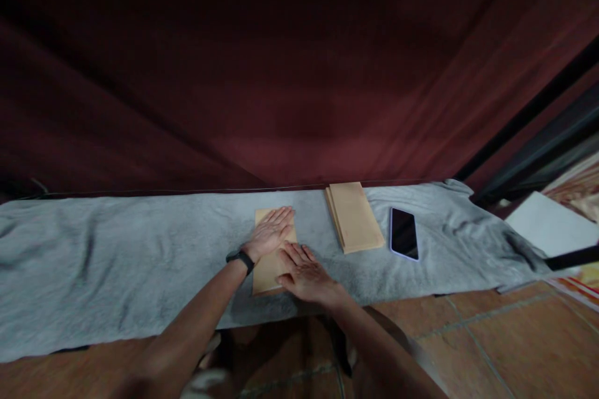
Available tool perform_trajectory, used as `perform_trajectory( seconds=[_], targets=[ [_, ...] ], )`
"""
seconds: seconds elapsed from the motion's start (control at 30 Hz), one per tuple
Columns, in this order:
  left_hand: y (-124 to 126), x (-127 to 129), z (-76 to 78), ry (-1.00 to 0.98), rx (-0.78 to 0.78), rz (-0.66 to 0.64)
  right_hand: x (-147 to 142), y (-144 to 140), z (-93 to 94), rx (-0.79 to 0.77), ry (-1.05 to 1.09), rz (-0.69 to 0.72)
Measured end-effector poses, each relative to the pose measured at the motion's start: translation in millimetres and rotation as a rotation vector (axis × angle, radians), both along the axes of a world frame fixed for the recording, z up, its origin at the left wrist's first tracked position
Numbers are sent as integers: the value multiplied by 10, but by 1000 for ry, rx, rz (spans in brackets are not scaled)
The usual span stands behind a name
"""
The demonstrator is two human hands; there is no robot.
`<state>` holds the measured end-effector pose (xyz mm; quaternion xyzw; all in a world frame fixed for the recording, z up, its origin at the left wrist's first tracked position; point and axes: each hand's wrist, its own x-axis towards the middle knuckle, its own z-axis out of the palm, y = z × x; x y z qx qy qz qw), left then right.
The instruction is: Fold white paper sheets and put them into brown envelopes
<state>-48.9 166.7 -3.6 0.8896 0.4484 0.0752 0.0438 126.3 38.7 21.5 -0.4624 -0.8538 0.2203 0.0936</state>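
Note:
A tan paper envelope (266, 275) lies flat on the grey cloth. My left hand (270, 234) rests flat across its upper part, fingers stretched out toward the upper right. Lower down, my right hand (304, 271) lies with spread fingers over the envelope's right edge, partly on the cloth. Both hands hide part of the envelope. To the right of them sits a stack of similar tan envelopes (356, 217), slightly turned, with no hand touching it. A dark band with a watch (241, 259) is on my left wrist.
A phone (404, 234) in a light purple case lies right of the stack. The grey cloth (140, 255) covers a long narrow surface, with a dark red curtain (299, 106) behind it. A white panel (552, 224) stands at the far right. Below are brown floor tiles (528, 330).

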Motion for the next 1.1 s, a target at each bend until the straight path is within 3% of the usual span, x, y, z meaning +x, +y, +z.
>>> perform_trajectory(
  seconds=[0.17,0.57,0.77,0.97,1.1],
  targets=[
    [-309,-74,-2,-4,-8,-38,143,66,47,-134,-37,86],
    [-906,-134,44,-48,-72,-42,322,-39,126,-242,-58,208],
    [-1291,-112,108,-13,-114,-23,388,-20,158,-223,59,258],
    [-1681,-36,134,10,-21,34,452,-5,120,-157,227,264],
    [-1786,29,137,30,22,43,437,8,68,-104,309,154]
  ],
)
